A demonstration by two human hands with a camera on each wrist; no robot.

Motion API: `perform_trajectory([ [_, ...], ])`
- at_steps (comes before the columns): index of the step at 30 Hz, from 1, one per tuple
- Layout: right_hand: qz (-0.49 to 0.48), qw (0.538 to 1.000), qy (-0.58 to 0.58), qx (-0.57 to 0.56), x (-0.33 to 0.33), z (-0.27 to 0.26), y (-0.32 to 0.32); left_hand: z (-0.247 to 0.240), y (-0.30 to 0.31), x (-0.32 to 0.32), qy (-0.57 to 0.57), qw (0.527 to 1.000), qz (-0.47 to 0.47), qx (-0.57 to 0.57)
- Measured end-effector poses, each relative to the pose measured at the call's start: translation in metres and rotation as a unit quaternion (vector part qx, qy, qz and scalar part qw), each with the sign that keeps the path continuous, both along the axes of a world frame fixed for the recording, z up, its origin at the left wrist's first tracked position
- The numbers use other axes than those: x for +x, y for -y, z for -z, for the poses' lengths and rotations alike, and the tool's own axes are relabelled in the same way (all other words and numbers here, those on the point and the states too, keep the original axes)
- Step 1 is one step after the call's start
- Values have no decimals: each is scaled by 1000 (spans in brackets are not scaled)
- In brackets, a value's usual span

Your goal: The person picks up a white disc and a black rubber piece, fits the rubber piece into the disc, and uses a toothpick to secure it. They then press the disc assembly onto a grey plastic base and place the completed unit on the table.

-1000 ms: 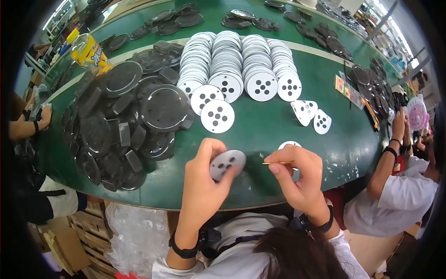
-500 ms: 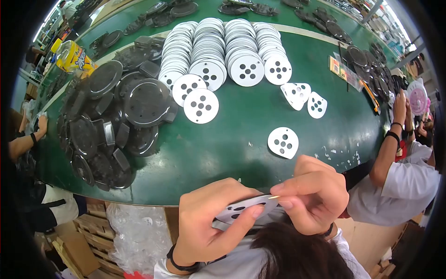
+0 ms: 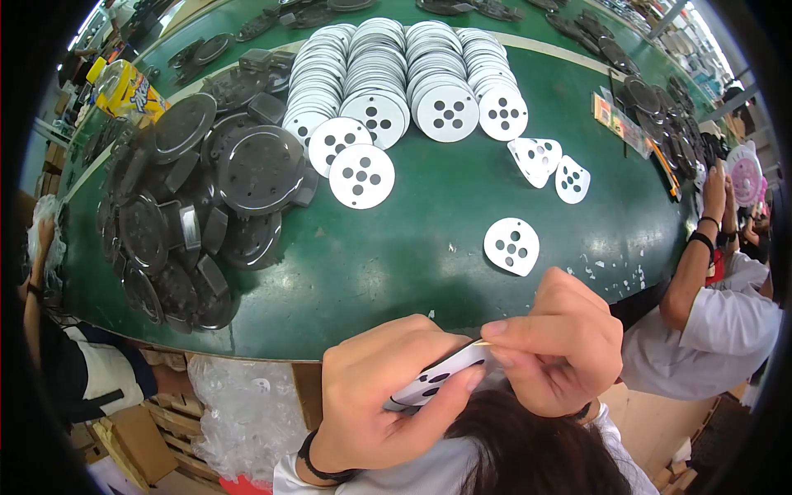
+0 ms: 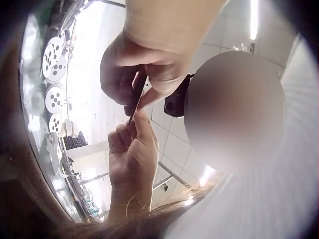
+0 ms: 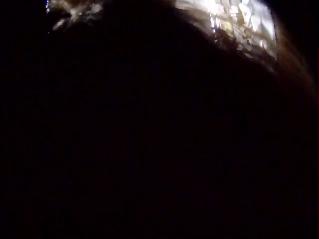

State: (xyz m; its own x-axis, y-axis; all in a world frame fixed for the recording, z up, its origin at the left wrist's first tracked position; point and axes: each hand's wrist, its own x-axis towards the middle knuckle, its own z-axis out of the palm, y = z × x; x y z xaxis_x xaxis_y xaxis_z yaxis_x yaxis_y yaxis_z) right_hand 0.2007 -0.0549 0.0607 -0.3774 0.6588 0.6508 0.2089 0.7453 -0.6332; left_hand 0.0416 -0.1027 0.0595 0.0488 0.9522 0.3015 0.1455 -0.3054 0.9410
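In the head view my left hand [image 3: 371, 388] grips a white round disc with dark holes [image 3: 436, 379] by its sides, tilted near the table's front edge. My right hand [image 3: 569, 351] pinches a thin wooden toothpick [image 3: 482, 344], whose pale end shows at the disc's upper edge. The left wrist view catches both hands meeting at the disc, seen nearly edge-on. Fingers hide much of the disc and most of the toothpick. On the green table beyond the hands lies a single pointed white piece with holes [image 3: 511, 247]. Nearly all of the right wrist view is dark.
Rows of overlapping white discs [image 3: 379, 62] stretch across the back, with loose discs [image 3: 361, 176] in front. Dark plastic parts [image 3: 260, 169] are heaped at left beside a yellow-labelled bottle [image 3: 130, 91]. Two curled white pieces [image 3: 536, 159] lie at right. Other people sit at both sides.
Both hands have come toward the body and together; the toothpick, earlier apart from the disc, is now at its edge. Over the last half second the disc has tilted slightly.
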Motion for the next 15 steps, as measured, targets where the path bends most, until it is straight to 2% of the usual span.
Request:
perform_trajectory([
  [5, 2, 1000, -7, -6, -2, 2, 2, 8, -2, 1, 51, 999, -14, 10],
  [7, 6, 1000, -1, 2, -3, 2, 2, 10, -1, 5, 139, 989, -25, -34],
  [8, 4, 1000, -2, 2, -3, 3, 2, 6, 2, 8, 139, 989, -26, -34],
  [10, 5, 1000, 15, -8, -1, 4, 3, -4, 7, 13, 256, 950, -86, -160],
  [11, 4, 1000, 14, -8, -1, 4, 3, -3, 8, 10, 255, 950, -87, -160],
  [13, -1, 1000, -14, -15, -1, 2, 0, 1, 9, -1, 84, 991, -52, -87],
  [15, -9, 1000, -12, 3, -2, -1, -1, 2, 6, -4, 56, 997, -37, -45],
])
